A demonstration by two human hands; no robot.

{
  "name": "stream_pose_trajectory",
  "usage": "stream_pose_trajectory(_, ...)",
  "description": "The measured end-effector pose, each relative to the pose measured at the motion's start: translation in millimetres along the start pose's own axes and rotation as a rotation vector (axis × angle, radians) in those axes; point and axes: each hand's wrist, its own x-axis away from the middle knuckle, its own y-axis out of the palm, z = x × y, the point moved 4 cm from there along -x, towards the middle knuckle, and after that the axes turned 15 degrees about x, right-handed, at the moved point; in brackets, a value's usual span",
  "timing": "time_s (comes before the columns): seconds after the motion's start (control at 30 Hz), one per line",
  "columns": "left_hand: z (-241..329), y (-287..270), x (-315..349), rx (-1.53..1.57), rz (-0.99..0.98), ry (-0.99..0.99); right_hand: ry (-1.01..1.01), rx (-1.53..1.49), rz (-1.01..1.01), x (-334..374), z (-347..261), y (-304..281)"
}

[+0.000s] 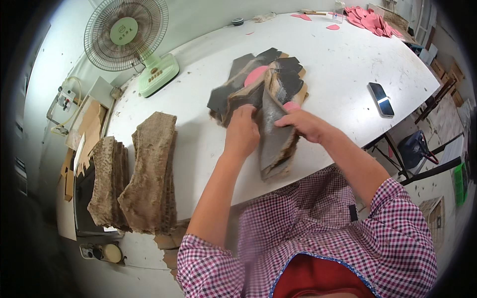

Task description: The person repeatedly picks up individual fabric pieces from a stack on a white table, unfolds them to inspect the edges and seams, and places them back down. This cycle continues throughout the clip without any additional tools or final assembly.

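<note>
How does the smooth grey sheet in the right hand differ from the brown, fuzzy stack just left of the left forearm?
The smooth grey sheet is held tilted in the right hand; the brown, fuzzy stack lies untouched. The sheet's visible face looks mostly grey, the stack's top mottled brown. Both are at the white table.

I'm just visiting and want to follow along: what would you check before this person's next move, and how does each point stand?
1. Left hand at the grey-backed piece: ok, touching it.
2. Right hand on the same piece: ok, thumb over its grey side.
3. Piece lying flat: not ok, it is folded.
4. Phone clear of both hands: ok.
5. Furry brown stack clear of both hands: ok.
6. Fan running: cannot tell.
</note>
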Motion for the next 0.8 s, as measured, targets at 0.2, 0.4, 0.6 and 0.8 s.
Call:
stream_pose_trajectory(0.2, -12, 11, -11, -0.107, 0.021, 0.095, 0.007, -0.205, -0.052, 0, 11, -19)
stream_pose_trajectory(0.4, -18, 23, -7, -0.342, -0.016, 0.122, -0.074, -0.393, -0.125, 3, 17, -22)
stream_pose_trajectory(0.6, -26, 35, -1, -0.437, -0.051, 0.074, 0.070, -0.322, 0.063, 15, 19, -40)
stream_pose_trajectory(0.8, -27, 35, 2, -0.369, -0.066, 0.040, -0.230, -0.175, 0.601, 111, -10, -155)
